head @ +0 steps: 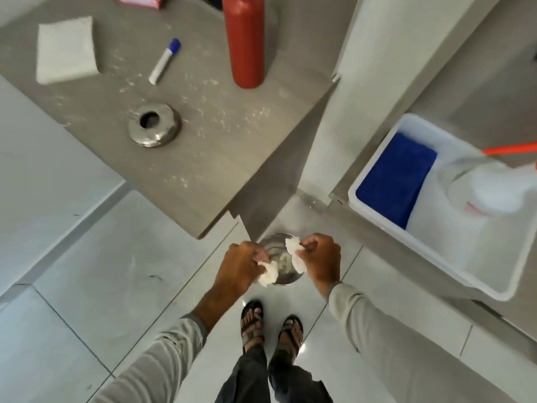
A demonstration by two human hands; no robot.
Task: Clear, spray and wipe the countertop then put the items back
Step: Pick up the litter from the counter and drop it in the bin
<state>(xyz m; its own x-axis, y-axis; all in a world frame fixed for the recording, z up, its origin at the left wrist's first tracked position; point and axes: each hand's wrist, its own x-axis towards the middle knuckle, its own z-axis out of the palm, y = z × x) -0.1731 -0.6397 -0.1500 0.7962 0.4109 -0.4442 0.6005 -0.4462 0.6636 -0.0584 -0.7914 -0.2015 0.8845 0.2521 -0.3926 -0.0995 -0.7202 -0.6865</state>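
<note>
Seen from the head camera, the left hand [236, 269] pinches a crumpled white tissue [268, 274], and the right hand [322, 258] pinches another white scrap [295, 255], both over a metal bin [286, 279] on the floor. Up on the dusty countertop [203, 158], well apart from the hands, sit a red bottle [245, 42], a marker [164, 61], a folded cloth [66, 50] and a metal ring [154, 125]

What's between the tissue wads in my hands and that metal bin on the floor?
Nothing visible. The left hand and right hand each pinch a crumpled tissue directly above the open steel bin, whose mouth shows no lid or cover.
</note>
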